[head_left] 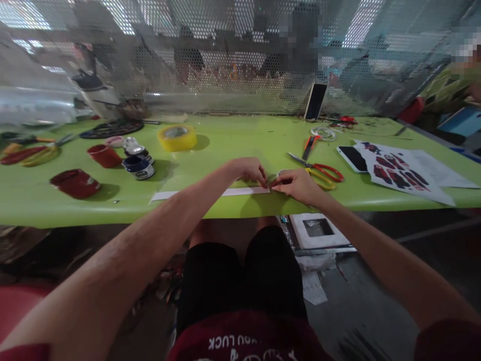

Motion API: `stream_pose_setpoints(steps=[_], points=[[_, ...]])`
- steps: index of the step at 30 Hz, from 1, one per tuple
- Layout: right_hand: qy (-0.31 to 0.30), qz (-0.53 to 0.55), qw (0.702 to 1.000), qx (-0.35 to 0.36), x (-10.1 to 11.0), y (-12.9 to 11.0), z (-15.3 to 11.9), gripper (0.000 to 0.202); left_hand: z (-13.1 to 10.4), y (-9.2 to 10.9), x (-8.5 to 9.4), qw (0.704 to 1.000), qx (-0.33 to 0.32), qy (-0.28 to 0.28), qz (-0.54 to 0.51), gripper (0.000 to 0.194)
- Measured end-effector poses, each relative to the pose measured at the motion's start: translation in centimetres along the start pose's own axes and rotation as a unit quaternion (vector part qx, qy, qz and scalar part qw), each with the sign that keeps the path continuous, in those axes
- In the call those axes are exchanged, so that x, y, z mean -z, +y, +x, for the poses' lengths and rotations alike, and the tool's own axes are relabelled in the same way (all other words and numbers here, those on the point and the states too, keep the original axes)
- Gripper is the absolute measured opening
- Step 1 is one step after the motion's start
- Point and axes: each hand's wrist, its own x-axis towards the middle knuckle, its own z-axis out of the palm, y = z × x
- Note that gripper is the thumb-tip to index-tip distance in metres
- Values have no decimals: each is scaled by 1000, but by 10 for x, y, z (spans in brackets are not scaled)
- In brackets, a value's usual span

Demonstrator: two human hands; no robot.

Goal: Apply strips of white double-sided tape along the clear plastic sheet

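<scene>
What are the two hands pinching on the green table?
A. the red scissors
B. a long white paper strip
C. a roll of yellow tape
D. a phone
B: the left hand and right hand meet at the end of the long white paper strip; the scissors lie untouched beside them.

Green table (233,145): tape roll (177,137), scissors (318,171)

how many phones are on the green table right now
2. One phone stands propped against the mesh screen at the back of the table; the other phone lies flat, screen up, right of the scissors. Clutter could hide more.
</scene>
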Motion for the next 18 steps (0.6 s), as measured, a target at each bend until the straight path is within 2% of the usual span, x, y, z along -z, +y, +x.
stream_pose_setpoints(steps=[12, 15, 18], points=[[25, -32, 996, 78, -3, 12, -1, 13, 21, 6, 5, 996, 83, -24, -14, 35], [33, -43, 993, 102, -4, 16, -3, 12, 29, 7, 6, 996, 84, -10, -5, 36], [33, -52, 990, 123, -3, 19, -4, 13, 37, 7, 7, 998, 42, 38, -3, 36]])
